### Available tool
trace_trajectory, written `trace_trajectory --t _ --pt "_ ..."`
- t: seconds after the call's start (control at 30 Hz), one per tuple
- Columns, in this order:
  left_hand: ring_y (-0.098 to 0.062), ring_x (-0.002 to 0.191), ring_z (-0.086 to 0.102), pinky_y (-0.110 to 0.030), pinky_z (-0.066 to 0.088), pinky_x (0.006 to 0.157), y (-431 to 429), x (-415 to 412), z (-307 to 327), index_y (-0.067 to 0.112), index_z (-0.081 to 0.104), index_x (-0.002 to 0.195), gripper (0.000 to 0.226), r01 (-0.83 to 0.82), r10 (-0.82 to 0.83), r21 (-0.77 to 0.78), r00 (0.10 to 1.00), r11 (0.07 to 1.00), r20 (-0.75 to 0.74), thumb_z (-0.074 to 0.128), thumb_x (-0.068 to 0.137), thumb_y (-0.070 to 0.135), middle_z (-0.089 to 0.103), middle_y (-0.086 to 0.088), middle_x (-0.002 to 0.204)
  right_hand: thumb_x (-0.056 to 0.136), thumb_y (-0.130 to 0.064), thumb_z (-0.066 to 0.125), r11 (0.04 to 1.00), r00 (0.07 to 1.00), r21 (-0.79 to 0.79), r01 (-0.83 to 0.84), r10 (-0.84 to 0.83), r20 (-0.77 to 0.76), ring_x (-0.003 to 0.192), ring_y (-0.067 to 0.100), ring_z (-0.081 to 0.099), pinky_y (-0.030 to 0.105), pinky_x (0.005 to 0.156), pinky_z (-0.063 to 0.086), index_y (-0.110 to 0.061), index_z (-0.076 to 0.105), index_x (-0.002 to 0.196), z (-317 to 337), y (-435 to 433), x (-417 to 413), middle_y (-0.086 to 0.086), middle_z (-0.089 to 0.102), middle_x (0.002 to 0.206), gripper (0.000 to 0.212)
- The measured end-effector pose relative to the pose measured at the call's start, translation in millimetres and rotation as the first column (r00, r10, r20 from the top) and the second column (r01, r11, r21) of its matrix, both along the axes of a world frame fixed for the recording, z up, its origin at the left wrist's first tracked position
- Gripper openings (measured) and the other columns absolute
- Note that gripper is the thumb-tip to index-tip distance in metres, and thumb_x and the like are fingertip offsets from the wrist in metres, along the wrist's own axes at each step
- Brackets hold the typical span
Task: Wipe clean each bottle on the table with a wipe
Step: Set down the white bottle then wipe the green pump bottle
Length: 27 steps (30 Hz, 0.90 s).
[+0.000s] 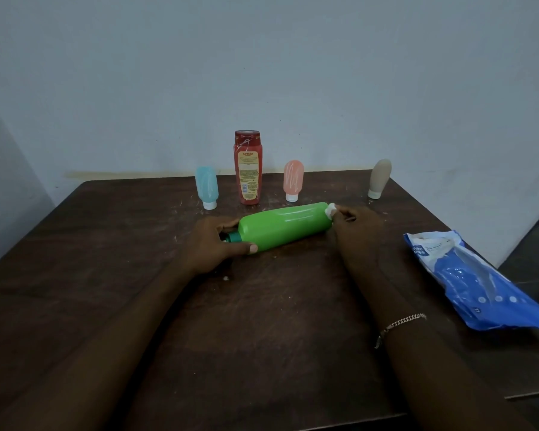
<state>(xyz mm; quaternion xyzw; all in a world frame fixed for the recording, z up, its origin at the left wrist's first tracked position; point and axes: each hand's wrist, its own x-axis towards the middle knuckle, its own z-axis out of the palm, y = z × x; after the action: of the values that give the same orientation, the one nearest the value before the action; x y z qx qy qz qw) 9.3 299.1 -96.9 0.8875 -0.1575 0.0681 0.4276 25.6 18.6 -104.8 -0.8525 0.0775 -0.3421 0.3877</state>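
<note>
- The green bottle (285, 227) lies on its side in the middle of the tabletop (262, 321), held between both hands; whether it touches the wood underneath is not clear.
- Its long axis runs from left and slightly near to right and slightly far.
- The teal cap (234, 237) points left, and the flat base points right.
- The left grip (218, 241), the person's left hand, grasps the bottle at the cap end. The thumb lies along the near side of the shoulder and the fingers curl round the far side.
- The right grip (355, 225), the person's right hand, pinches a small white wipe (330, 209) and presses it against the top edge of the bottle's base.
- A chain bracelet (402, 321) sits on the right wrist.
- Four more bottles stand in a row along the far side of the tabletop.
- On the left is a small blue bottle (206, 188), resting on its white cap.
- Just right of it is a tall red bottle (247, 169), with its label facing the camera.
- Next comes a small pink bottle (293, 181), also standing on its white cap.
- Well apart to the right is a beige bottle (379, 178), cap down and leaning slightly.
- A blue and white wipe packet (467, 275) lies flat at the right edge of the tabletop, to the right of the right forearm.
</note>
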Motion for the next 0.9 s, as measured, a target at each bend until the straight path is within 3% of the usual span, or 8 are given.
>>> trace_trajectory --t 0.1,0.2,0.3,0.4,0.53,0.73,0.9 --pt "0.017 0.094 0.061 -0.006 0.045 0.077 1 0 -1 0.029 0.063 0.129 0.059 -0.009 0.009 -0.008 1.0 1.0 0.022 0.086 0.074 0.032 0.067 0.025 0.104 0.092 -0.029 0.063 0.987 0.995 -0.145 -0.072 0.062 -0.073 0.086 0.021 0.063 0.024 0.07 0.037 -0.017 0.074 0.109 9 7 -3 0.005 0.068 0.098 0.023" --pt "0.005 0.1 0.064 -0.022 0.052 0.088 3 0 -2 0.027 0.065 0.129 0.06 -0.011 0.011 -0.01 0.999 1.0 0.032 0.087 0.073 0.033 0.07 0.019 0.109 0.088 -0.037 0.069 0.972 0.978 -0.119 -0.202 0.194 -0.074 0.079 0.014 0.061 0.026 0.068 0.043 -0.021 0.077 0.1 6 5 -10 -0.002 0.066 0.087 0.021" --pt "0.001 0.1 0.064 -0.025 0.053 0.089 1 -1 -2 0.027 0.064 0.13 0.06 -0.01 0.01 -0.008 0.999 1.0 0.03 0.086 0.074 0.033 0.07 0.016 0.109 0.087 -0.03 0.068 0.992 0.994 -0.08 -0.094 0.089 -0.068 0.086 0.017 0.065 0.027 0.076 0.046 -0.02 0.078 0.102 2 -2 -3 0.001 0.071 0.094 0.021" --pt "-0.005 0.102 0.067 -0.03 0.054 0.091 2 0 -3 0.032 0.064 0.128 0.059 -0.001 0.001 -0.001 0.999 1.0 0.044 0.087 0.073 0.034 0.072 0.015 0.109 0.091 -0.024 0.064 0.992 0.996 -0.105 -0.067 0.06 -0.064 0.088 0.023 0.065 0.026 0.073 0.042 -0.015 0.075 0.108 7 4 0 0.007 0.069 0.099 0.023" --pt "0.002 0.102 0.064 -0.023 0.052 0.09 1 0 -1 0.029 0.064 0.13 0.06 0.001 -0.002 0.008 0.999 1.0 0.042 0.086 0.074 0.034 0.071 0.016 0.111 0.088 -0.037 0.07 0.955 0.964 -0.133 -0.266 0.265 -0.022 0.072 0.008 0.06 0.013 0.062 0.039 -0.023 0.077 0.1 3 16 -13 -0.006 0.066 0.084 0.02" --pt "-0.002 0.1 0.065 -0.021 0.051 0.086 3 -3 -1 0.03 0.066 0.128 0.056 0.011 -0.014 0.032 0.997 0.999 0.073 0.086 0.075 0.036 0.072 0.018 0.107 0.091 -0.032 0.066 0.992 0.994 -0.074 -0.098 0.094 -0.055 0.082 0.016 0.06 0.026 0.07 0.043 -0.018 0.076 0.108 8 14 -9 0.003 0.067 0.094 0.024" --pt "0.014 0.097 0.06 0.0 0.043 0.076 2 -2 0 0.031 0.065 0.127 0.055 0.019 -0.023 0.044 0.996 0.999 0.086 0.086 0.076 0.032 0.065 0.03 0.097 0.09 -0.031 0.068 0.903 0.928 -0.225 -0.365 0.372 -0.013 0.074 0.011 0.06 0.023 0.066 0.046 -0.02 0.077 0.104 8 38 -26 -0.004 0.067 0.089 0.02"
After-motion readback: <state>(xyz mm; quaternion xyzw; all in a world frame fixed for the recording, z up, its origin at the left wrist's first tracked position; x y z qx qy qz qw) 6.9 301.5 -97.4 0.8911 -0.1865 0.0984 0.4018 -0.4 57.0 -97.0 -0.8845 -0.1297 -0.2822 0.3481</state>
